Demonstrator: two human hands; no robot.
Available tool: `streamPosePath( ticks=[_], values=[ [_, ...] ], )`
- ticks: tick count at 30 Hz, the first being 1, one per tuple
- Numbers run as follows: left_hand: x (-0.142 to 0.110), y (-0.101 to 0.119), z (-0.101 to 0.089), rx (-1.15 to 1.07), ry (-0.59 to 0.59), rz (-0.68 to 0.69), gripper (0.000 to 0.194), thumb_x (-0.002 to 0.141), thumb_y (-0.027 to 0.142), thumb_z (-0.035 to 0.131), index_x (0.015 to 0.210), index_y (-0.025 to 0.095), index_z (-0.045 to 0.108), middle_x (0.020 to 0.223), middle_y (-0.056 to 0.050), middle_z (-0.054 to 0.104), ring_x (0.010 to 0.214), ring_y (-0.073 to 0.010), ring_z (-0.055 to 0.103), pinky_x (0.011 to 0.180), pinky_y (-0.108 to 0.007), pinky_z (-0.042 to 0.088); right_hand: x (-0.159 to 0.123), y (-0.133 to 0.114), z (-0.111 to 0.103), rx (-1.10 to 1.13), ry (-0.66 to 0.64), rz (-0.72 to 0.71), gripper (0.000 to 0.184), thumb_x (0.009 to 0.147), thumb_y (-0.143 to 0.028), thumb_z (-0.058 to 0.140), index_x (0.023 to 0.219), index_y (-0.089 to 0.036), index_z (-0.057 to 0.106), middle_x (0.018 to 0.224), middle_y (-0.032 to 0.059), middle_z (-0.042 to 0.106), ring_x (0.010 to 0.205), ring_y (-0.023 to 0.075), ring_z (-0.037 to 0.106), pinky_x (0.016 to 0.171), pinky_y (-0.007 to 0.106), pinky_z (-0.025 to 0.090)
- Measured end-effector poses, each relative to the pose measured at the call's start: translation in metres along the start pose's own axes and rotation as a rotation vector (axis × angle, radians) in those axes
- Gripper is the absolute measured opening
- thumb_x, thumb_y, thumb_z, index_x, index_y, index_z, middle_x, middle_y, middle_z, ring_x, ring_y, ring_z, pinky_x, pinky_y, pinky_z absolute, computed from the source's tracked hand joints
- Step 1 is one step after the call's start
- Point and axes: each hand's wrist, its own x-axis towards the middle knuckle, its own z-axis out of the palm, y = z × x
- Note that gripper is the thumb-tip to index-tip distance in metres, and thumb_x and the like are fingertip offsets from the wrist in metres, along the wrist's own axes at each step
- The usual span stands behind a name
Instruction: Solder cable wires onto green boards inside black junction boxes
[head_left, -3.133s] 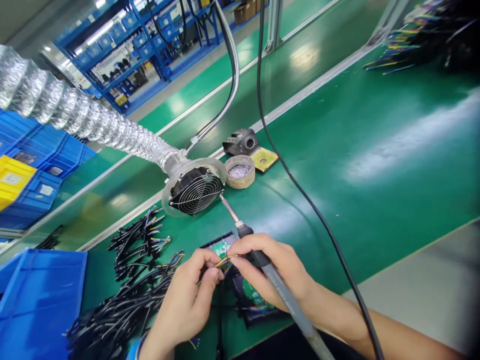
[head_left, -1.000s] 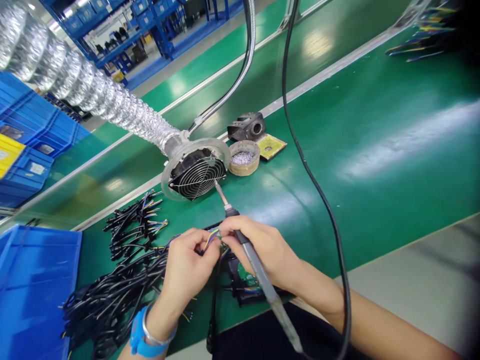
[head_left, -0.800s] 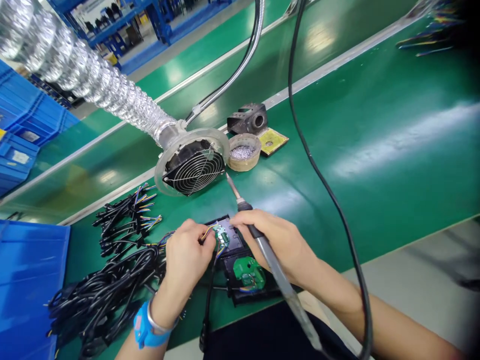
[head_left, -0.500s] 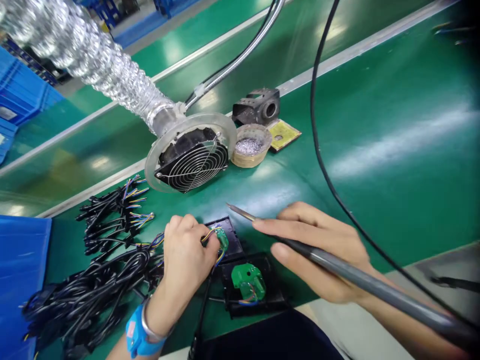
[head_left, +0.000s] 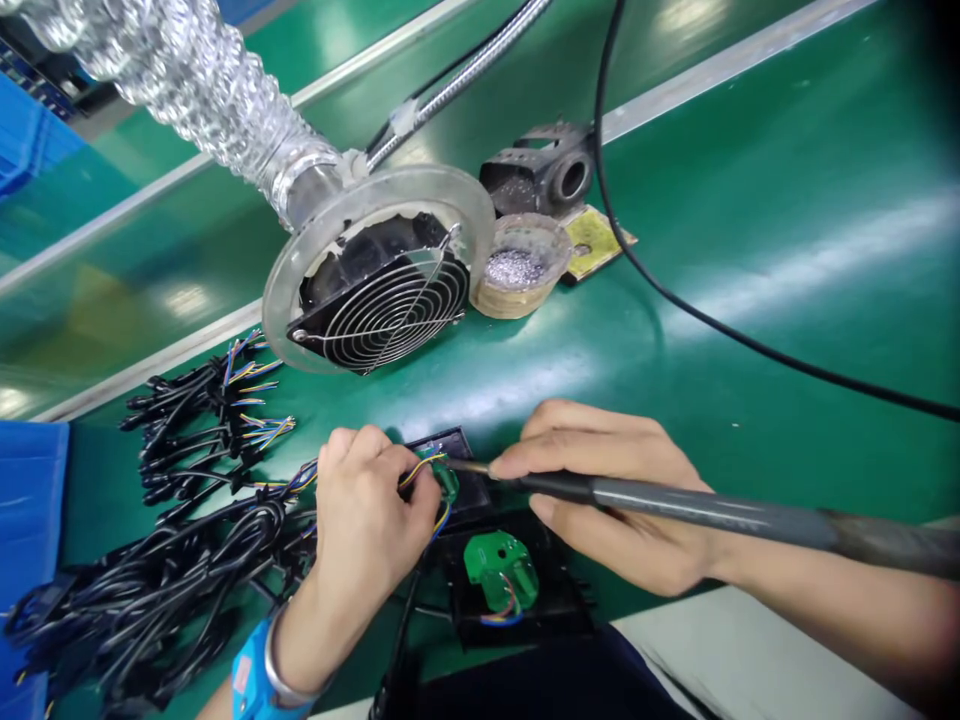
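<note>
My right hand [head_left: 607, 490] is closed around a soldering iron [head_left: 675, 510], held like a pen with its tip pointing left. The tip is at the edge of a small green circuit board [head_left: 448, 483], where coloured wires meet it; whether it touches is too small to tell. Between thumb and fingers, my left hand [head_left: 375, 500] pinches the yellow and dark wires [head_left: 421, 465] at that board. The board lies over a black plastic housing [head_left: 471, 485]. Closer to me, a second green circuit board [head_left: 501, 570] sits in another black housing [head_left: 551, 600], with coloured wires at its lower edge.
A fume extractor fan [head_left: 390, 310] on a foil duct [head_left: 210, 100] hangs just beyond my hands. Behind it stand a round solder-filled tub [head_left: 521, 270], an iron holder [head_left: 540, 175] and a yellow sponge [head_left: 592, 240]. Black cables [head_left: 165, 590] and a blue bin [head_left: 30, 520] lie left.
My right hand has turned the soldering iron from pointing up toward the fan to lying nearly level, and brought its tip to the small board. My left hand keeps the wires pinched there.
</note>
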Motion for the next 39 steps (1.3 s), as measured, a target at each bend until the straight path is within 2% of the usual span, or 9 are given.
streamPosePath(
  ticks=[8,17,24,29,34,39],
  values=[
    [-0.001,0.000,0.000,-0.004,0.039,0.037,0.020,0.085,0.023,0.058,0.067,0.021,0.067,0.067,-0.003,0.055,0.072,-0.0208,0.046,0.071,-0.037,0.039,-0.001,0.000,-0.001,-0.016,-0.002,-0.003,0.034,0.079,-0.005,0.052,0.106,-0.020,0.067,0.080,0.0024,0.063,0.068,0.0125,0.057,0.058,0.025,0.051],
    [0.001,-0.001,0.002,0.035,0.042,0.050,0.021,0.082,0.021,0.060,0.062,0.020,0.065,0.065,-0.003,0.054,0.069,-0.0198,0.045,0.070,-0.035,0.038,-0.001,0.001,0.000,-0.032,-0.001,-0.028,0.034,0.079,-0.006,0.053,0.107,-0.019,0.067,0.079,0.0027,0.065,0.068,0.0127,0.057,0.059,0.025,0.052],
    [0.001,-0.001,0.001,0.049,0.022,0.050,0.023,0.082,0.021,0.061,0.058,0.020,0.062,0.064,-0.003,0.053,0.068,-0.0195,0.043,0.067,-0.035,0.037,-0.003,-0.011,-0.007,-0.048,0.149,0.046,0.030,0.077,-0.008,0.053,0.098,-0.022,0.070,0.075,0.0035,0.063,0.061,0.0142,0.057,0.049,0.028,0.048],
    [0.003,-0.001,0.001,0.066,0.006,0.051,0.024,0.082,0.022,0.060,0.057,0.020,0.059,0.064,-0.003,0.052,0.068,-0.0192,0.043,0.066,-0.035,0.037,0.001,-0.023,-0.017,-0.106,0.130,0.059,0.032,0.074,-0.005,0.054,0.097,-0.023,0.069,0.072,0.0034,0.063,0.061,0.0158,0.058,0.049,0.030,0.047],
    [0.005,-0.001,-0.001,0.105,-0.005,0.068,0.025,0.081,0.021,0.059,0.056,0.021,0.056,0.063,-0.003,0.050,0.067,-0.0196,0.041,0.064,-0.035,0.036,-0.001,-0.026,-0.017,-0.184,0.206,0.034,0.029,0.080,-0.012,0.056,0.102,-0.027,0.067,0.074,0.0046,0.065,0.062,0.0194,0.059,0.051,0.034,0.047],
    [0.004,-0.001,-0.001,0.126,-0.022,0.064,0.025,0.081,0.022,0.058,0.057,0.021,0.056,0.064,-0.003,0.050,0.069,-0.0205,0.042,0.066,-0.036,0.036,-0.008,-0.013,-0.003,-0.209,0.285,0.003,0.038,0.089,-0.014,0.057,0.124,-0.026,0.061,0.076,0.0009,0.068,0.056,0.0130,0.061,0.046,0.027,0.048]
  ],
)
